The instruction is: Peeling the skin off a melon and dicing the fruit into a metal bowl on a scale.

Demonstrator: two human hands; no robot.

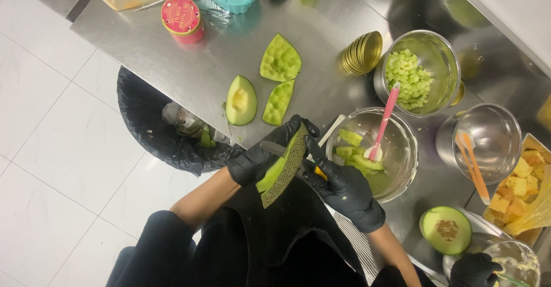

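**Melon wedge held over the table's near edge**

Both black-gloved hands work a long melon wedge (282, 169) with netted rind, held just off the near edge of the steel table (172, 63). The left hand (261, 155) is clenched around the wedge's upper part, fingers wrapped over the rind. The right hand (344, 189) is closed on a knife handle, of which only a bit of orange shows at the palm; the knife blade (272, 147) lies across the green flesh beneath the left fingers.

Just beside the right hand, near the table's edge, stands a steel bowl (402, 172) holding peeled green melon pieces and a pink spatula (381, 120). Farther in sits a second bowl (436, 63) of diced green melon, with a stack of gold lids (361, 53) touching its left side. Toward the table's middle lie three scooped melon rinds (279, 63). A round pink tin (182, 18) sits near the far left corner. Below the table's left edge, a bin lined with a black bag (143, 120) holds scraps. At the right edge, a halved melon (446, 229) rests cut side up, and another person's gloved hand (473, 270) shows at the bottom corner.
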